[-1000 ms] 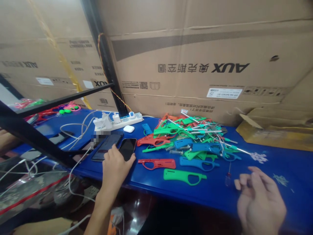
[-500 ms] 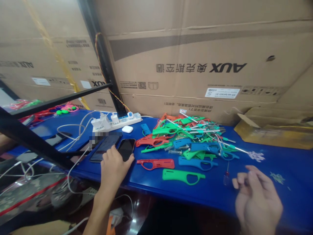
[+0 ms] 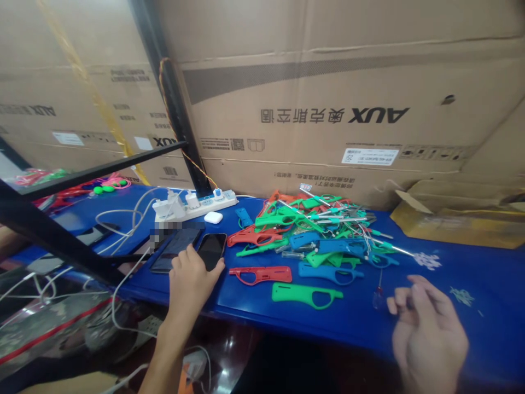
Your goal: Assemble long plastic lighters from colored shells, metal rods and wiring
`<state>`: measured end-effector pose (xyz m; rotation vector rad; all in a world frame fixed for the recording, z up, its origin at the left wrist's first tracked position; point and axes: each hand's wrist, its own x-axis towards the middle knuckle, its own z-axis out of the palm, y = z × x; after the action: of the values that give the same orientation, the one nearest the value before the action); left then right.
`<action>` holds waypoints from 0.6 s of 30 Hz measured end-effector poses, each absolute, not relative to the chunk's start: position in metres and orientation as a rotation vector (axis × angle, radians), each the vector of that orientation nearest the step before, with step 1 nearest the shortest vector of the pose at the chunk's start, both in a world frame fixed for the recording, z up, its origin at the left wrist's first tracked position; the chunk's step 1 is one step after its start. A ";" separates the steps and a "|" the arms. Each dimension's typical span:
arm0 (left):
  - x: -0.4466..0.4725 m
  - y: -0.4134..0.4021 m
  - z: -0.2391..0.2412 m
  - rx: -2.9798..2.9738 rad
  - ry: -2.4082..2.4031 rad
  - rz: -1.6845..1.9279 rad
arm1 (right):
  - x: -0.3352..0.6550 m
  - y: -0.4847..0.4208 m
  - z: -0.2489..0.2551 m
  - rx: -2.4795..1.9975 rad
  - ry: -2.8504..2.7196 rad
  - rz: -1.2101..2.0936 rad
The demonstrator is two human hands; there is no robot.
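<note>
At a blue tabletop (image 3: 246, 307) pushed up against tall cardboard (image 3: 303, 82), my view has drifted slightly since a second ago, while my hands and the things in front of me lie as they did then. Upside-down AUX lettering runs across the cardboard, and a black metal post (image 3: 174, 104) rises at left, where another person's arm (image 3: 6, 241) shows at the edge. A heap of red, green and blue plastic casings (image 3: 279, 220) and metal rods covers the middle of the tabletop; nearer me lie a red casing (image 3: 274, 273), a blue casing (image 3: 320, 271) and a green casing (image 3: 291, 294), well apart from my hands. A small open box (image 3: 459, 227) sits at right, a white power strip (image 3: 213, 204) at the back left. My left hand (image 3: 191, 276) lies palm down over the near end of a black phone (image 3: 210, 249), its fingers apart, thumb by the right edge; whether they clamp it, I cannot tell. The phone lies flat beside a dark tablet (image 3: 176, 250). My right hand (image 3: 430, 334) hangs half curled just beside a screwdriver (image 3: 378, 298), thumb near the bent fingers; whether they meet, or hold anything, I cannot tell. Small white pieces (image 3: 462, 296) lie beyond it.
</note>
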<state>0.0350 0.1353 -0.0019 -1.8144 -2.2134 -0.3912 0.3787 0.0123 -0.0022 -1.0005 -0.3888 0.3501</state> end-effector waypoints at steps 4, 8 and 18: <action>0.036 0.136 -0.001 -1.822 -2.207 -0.375 | 0.378 0.012 -0.002 -1.006 -0.384 0.341; 0.036 0.135 0.000 -1.814 -2.206 -0.366 | 0.377 0.012 -0.001 -1.004 -0.385 0.342; 0.047 0.139 0.015 -1.850 -2.260 -0.250 | 0.378 0.013 -0.001 -0.996 -0.385 0.345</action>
<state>0.0467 0.1393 0.0152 -1.8502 -2.2599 -0.2500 0.3776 0.0129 -0.0011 -0.9963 -0.3852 0.3449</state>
